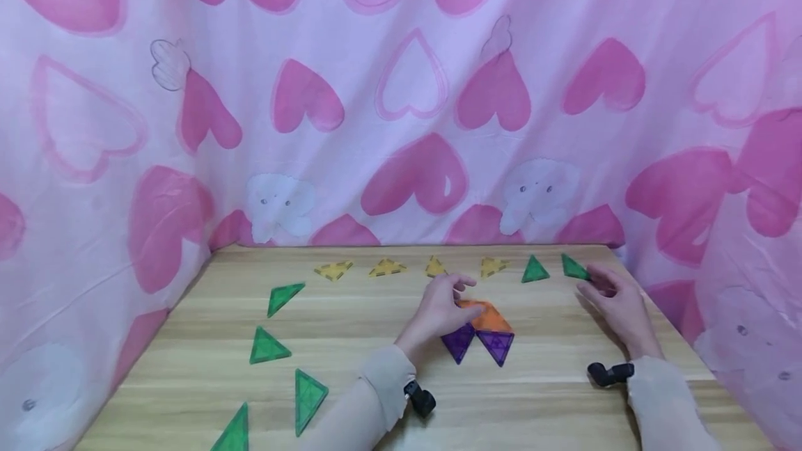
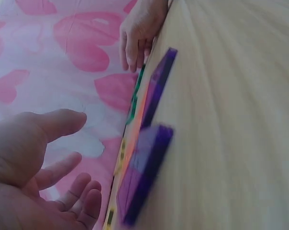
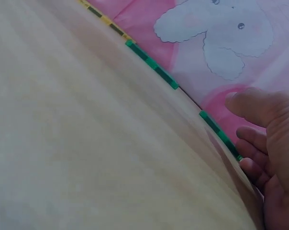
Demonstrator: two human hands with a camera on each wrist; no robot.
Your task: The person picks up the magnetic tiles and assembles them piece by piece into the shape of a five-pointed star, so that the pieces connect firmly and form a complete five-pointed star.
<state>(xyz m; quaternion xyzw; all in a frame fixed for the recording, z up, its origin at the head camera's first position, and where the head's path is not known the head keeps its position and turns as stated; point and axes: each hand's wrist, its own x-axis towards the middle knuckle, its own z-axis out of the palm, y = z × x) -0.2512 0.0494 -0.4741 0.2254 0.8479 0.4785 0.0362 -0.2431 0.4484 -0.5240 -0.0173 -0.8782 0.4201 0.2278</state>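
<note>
In the head view my left hand point(image 1: 436, 310) is above and beside an orange magnetic tile point(image 1: 495, 317), hiding part of it. Two purple triangle tiles point(image 1: 498, 346) meet the orange one along its near side. The left wrist view shows this hand's fingers loosely bent, gripping nothing, with a purple tile point(image 2: 143, 167) beside them. My right hand point(image 1: 620, 303) is at the far right, its fingertips close to a green triangle tile point(image 1: 573, 268). Seen from the right wrist, the thumb stays apart from that green tile point(image 3: 220, 134); whether a fingertip touches it I cannot tell.
Several yellow triangle tiles point(image 1: 387, 268) line the table's far edge, with another green triangle point(image 1: 535, 269) beside them. Down the left side lie several green triangles point(image 1: 269, 346). A pink heart-patterned curtain point(image 1: 413, 172) hangs behind the wooden table point(image 1: 351, 326).
</note>
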